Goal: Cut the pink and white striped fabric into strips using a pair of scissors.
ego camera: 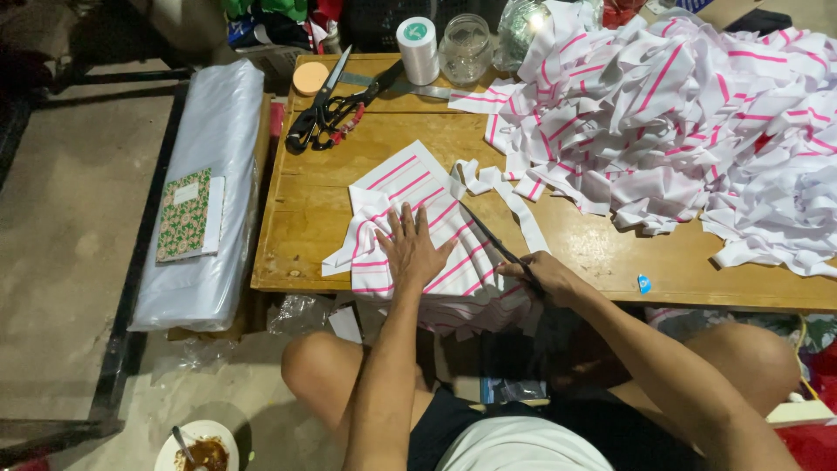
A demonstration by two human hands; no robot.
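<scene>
- The left hand (411, 246) lay flat with fingers spread, pressing down on a stack of white fabric pieces with pink stripes (417, 228) at the near edge of the wooden tabletop (305, 218).
- The right hand (540, 275) was closed around the handles of long dark scissors (493, 240), whose blades ran along the right side of the striped stack.
- A narrow trimmed strip of white fabric (504, 187) curled on the tabletop just beyond the blades.
- A large loose heap of white and pink striped cloth (689, 113) covered the right far part of the tabletop, well apart from the left hand.
- At the far left of the tabletop lay black-handled tailor's shears (327, 100) with a second dark pair touching them, near a round peach-coloured disc (310, 78).
- Beside those stood a white spool of thread (418, 48) and a clear glass jar (465, 48).
- A small blue scrap (643, 283) lay near the front edge, to the right of the right hand.
- On the floor to the left rested a plastic-wrapped bundle (209, 183) carrying a green patterned notebook (185, 215).
</scene>
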